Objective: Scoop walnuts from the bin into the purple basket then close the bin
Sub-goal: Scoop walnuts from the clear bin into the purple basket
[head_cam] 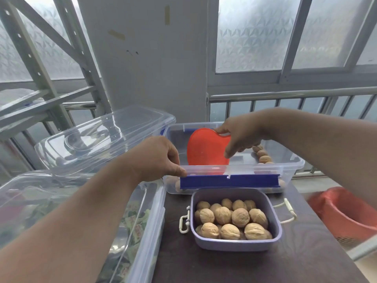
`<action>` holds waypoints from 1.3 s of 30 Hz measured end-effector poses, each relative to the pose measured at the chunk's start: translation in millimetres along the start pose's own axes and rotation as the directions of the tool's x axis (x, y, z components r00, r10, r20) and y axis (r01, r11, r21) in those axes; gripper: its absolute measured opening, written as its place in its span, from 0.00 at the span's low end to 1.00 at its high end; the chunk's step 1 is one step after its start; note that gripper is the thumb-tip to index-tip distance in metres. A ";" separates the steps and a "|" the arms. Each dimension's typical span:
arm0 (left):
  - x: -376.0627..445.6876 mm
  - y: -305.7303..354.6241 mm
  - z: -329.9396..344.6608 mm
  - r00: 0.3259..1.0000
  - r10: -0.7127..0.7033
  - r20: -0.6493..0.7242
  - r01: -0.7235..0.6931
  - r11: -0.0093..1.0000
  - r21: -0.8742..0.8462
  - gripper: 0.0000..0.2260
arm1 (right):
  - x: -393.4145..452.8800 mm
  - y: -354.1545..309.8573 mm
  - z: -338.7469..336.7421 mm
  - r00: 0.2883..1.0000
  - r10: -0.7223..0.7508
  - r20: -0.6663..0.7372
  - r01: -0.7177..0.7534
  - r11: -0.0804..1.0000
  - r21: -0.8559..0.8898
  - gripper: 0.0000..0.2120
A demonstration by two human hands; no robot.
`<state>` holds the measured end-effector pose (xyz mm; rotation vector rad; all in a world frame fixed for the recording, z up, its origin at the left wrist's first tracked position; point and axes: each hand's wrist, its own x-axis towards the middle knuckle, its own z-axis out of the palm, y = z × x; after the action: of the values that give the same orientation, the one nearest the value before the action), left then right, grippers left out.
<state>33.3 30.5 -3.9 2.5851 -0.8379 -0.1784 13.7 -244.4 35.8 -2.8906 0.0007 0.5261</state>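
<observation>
A purple basket (236,242), rectangular with white side handles, sits heaped with walnuts (230,218) on a dark table, just before a clear plastic bin (293,164) with blue latches, open, with a red scoop (206,151) upright inside and few walnuts left.

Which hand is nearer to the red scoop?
Right. The right hand holds the red scoop by its edge inside the bin; the left hand grips the bin's near rim, beside it.

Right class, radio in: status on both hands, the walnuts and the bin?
Left hand gripping bin rim. Right hand holding red scoop inside bin. Purple basket full of walnuts. Lid off, resting left.
</observation>
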 end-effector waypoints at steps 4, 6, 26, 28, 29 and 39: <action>0.5 -1.1 0.4 1.000 -0.006 -0.003 0.006 1.000 -0.014 0.10 | 8.9 -18.2 -2.0 0.993 -0.057 0.106 0.036 0.982 0.186 0.34; 1.0 -1.0 0.5 1.000 -0.004 -0.003 0.004 1.000 -0.019 0.10 | 14.4 -24.5 -1.1 0.990 -0.067 0.125 0.033 0.966 0.256 0.35; -0.1 -4.2 0.6 1.000 0.010 -0.014 -0.010 1.000 -0.030 0.10 | 23.5 10.1 50.9 0.943 -0.107 0.315 -0.151 0.706 0.692 0.34; -0.2 -3.7 0.0 1.000 0.005 -0.006 -0.005 1.000 -0.025 0.10 | 19.3 6.2 49.9 0.973 -0.075 0.217 -0.114 0.663 0.740 0.42; -0.3 -3.1 -0.5 1.000 0.006 -0.003 -0.006 1.000 -0.024 0.11 | 18.0 5.2 49.1 0.981 -0.068 0.181 -0.094 0.653 0.752 0.44; -1.1 -2.3 -0.4 1.000 -0.015 -0.007 0.014 0.999 -0.046 0.11 | -9.1 18.6 31.7 0.986 -0.159 -0.041 0.125 0.566 0.815 0.23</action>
<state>33.7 32.9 -4.5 2.5484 -0.8033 -0.1899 -6.5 -256.6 6.3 -1.9288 0.0033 0.3953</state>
